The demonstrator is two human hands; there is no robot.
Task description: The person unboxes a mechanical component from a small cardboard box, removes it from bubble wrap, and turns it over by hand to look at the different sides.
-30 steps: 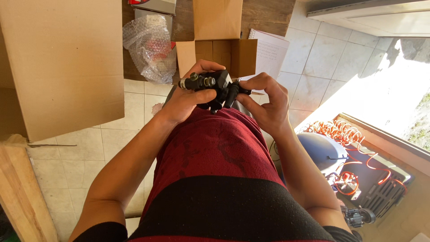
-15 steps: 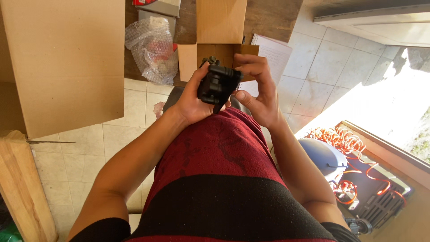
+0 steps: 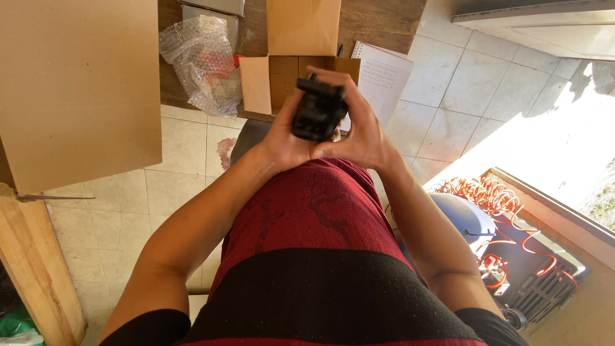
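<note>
Over lap, both hands (image 3: pixel 323 138) gripping blk device (image 3: pixel 317 112)

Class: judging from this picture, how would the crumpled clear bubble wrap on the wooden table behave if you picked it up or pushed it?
The crumpled clear bubble wrap looks floppy and probably very light, being thin air-filled film. Pushed, it would likely slide or crumple, not roll.

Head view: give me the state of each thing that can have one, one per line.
black device: lifted, held between both hands
left hand: closed around the device's left side
right hand: closed around its right side
small cardboard box: open, flaps spread
bubble wrap: crumpled, lying loose on the wooden table
notebook: open, lying flat
</note>
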